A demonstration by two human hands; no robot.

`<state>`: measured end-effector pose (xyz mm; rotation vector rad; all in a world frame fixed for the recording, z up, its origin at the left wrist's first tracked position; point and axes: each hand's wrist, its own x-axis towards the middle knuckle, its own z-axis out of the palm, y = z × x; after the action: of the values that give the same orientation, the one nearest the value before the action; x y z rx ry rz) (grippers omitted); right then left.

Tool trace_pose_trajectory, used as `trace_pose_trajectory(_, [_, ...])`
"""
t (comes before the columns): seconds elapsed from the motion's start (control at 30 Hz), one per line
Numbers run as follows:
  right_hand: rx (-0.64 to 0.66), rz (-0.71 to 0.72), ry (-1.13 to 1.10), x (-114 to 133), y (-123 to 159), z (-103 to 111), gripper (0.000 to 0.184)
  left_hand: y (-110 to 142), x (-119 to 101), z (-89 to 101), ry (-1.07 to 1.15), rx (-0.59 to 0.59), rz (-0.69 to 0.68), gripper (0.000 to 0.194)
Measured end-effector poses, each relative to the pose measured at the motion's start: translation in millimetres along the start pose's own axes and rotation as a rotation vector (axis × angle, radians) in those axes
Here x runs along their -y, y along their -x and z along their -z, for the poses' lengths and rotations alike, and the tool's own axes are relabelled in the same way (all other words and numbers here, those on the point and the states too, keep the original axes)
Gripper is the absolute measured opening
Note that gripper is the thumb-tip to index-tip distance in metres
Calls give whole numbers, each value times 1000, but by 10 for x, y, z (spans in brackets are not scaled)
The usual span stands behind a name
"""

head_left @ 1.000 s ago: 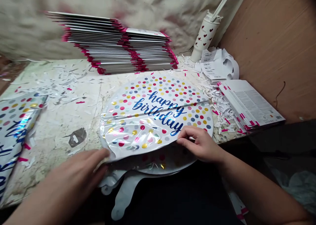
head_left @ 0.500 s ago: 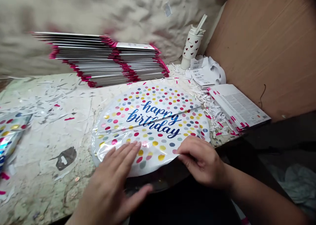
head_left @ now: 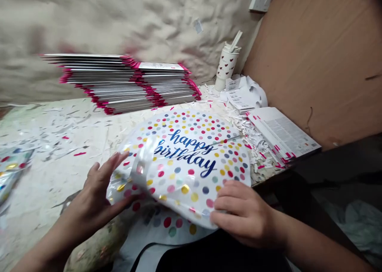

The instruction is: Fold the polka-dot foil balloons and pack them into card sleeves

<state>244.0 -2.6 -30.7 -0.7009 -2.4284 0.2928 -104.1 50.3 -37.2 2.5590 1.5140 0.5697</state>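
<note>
A flat round foil balloon point(head_left: 191, 184), white with coloured dots and blue "happy birthday" lettering, lies at the table's front edge. Its near side is lifted and bent, and a dotted layer shows beneath it, hanging over the edge. My right hand point(head_left: 243, 214) pinches the raised front right rim between thumb and fingers. At the balloon's left side is my left hand point(head_left: 98, 194), its fingers stretched out and thumb spread apart, the thumb against the dotted foil. Whether the thumb is under a layer I cannot tell.
Pink-edged folded cards point(head_left: 131, 85) form a tall stack at the back. A heart-patterned tumbler point(head_left: 227, 67), a paper roll point(head_left: 250, 91) and a printed card pile point(head_left: 285, 133) stand right. Paper scraps point(head_left: 44, 125) litter the table; another dotted foil piece point(head_left: 13, 168) lies left.
My left hand has moved left from on top of the balloon to its side. The balloon's near part has risen and bent, exposing a lower dotted layer. My right hand still grips the rim, slightly lower in view.
</note>
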Motion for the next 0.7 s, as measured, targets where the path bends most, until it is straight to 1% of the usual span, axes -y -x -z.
trace_pose_trajectory(0.03, [86,-8,64,-38,105,-51,37,19,60,-90,26,21,-34,69])
trace_pose_trajectory(0.07, [142,-52,118,-102,220,-98,44,55,134,-173,47,53,-76,61])
trace_pose_trajectory(0.1, [163,-117,164,-187,337,-137,50,103,214,-245,62,89,-112,54])
trace_pose_trajectory(0.17, [121,-251,240,-409,539,-179,57,205,357,-353,101,138,-156,48])
trace_pose_trajectory(0.23, [26,-382,302,-662,656,-173,53,278,442,-412,148,152,-144,47])
trace_pose_trajectory(0.3, [-24,-470,333,-906,680,-133,47,298,470,-439,148,156,-117,50])
trace_pose_trajectory(0.33, [-16,-491,323,-1017,669,-105,45,291,474,-447,133,168,-118,53])
trace_pose_trajectory(0.4, [37,-505,255,-1209,630,-36,43,268,490,-453,96,203,-143,56])
trace_pose_trajectory(0.47, [94,-516,143,-1367,596,54,42,262,535,-443,83,239,-137,53])
trace_pose_trajectory(0.53, [134,-536,4,-1503,557,168,37,269,602,-410,147,288,-99,47])
trace_pose_trajectory(0.6, [160,-601,-154,-1638,478,295,32,243,657,-358,272,335,-18,40])
trace_pose_trajectory(0.63, [160,-678,-229,-1711,414,353,30,198,671,-330,302,319,53,37])
trace_pose_trajectory(0.67, [152,-777,-290,-1788,332,403,29,126,672,-301,268,256,157,37])
trace_pose_trajectory(0.7, [139,-884,-330,-1869,235,440,29,25,662,-274,186,159,281,38])
